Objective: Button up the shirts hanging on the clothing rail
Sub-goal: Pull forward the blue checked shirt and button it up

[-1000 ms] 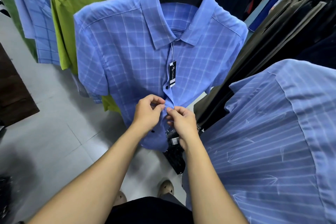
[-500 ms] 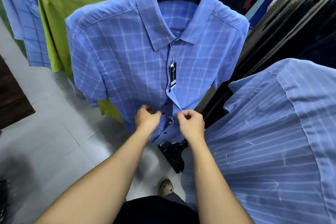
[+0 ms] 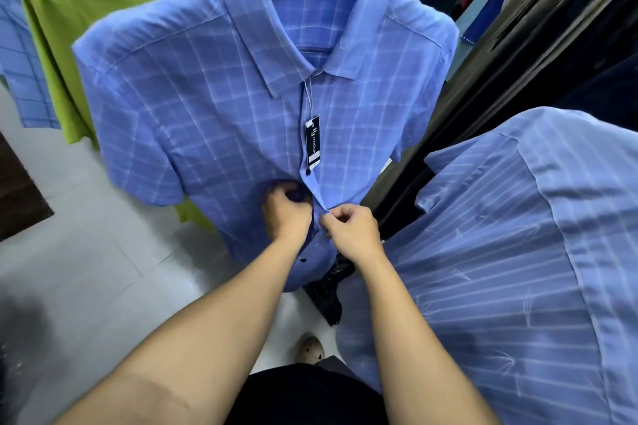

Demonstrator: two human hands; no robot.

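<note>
Pinching front of one checked shirt (image 3: 207, 121): left hand (image 3: 284, 214), right hand (image 3: 352, 229) (two dark buttons (image 3: 307, 172) showing).

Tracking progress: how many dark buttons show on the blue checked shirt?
2 dark buttons: one under the black hang tag, one below the left hand. Others may hide behind the hands.

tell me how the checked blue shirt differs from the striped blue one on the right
The checked shirt has a grid of pale lines; the striped shirt has lines running one way. The left hand and right hand grip the checked shirt, not the striped shirt. Both are blue.
</note>
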